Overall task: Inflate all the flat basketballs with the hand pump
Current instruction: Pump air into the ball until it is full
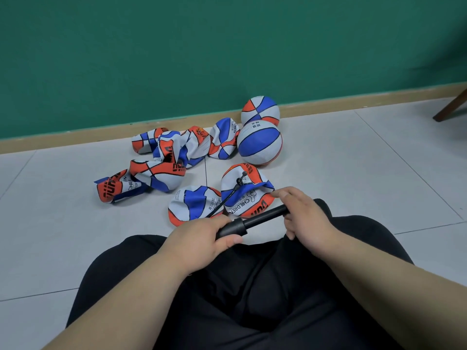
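Observation:
A black hand pump lies across my lap, just above my knees. My left hand grips its thicker barrel end. My right hand grips the handle end. A thin black hose runs from the pump up to the valve of a flat red, white and blue basketball on the floor in front of me. Another flat ball lies just left of it. Several more flat balls are heaped farther left and back. Two round, inflated balls stand near the wall.
I sit on a pale tiled floor with my legs in black trousers. A green wall with a wooden skirting board runs behind the balls. A dark wooden furniture leg shows at the far right.

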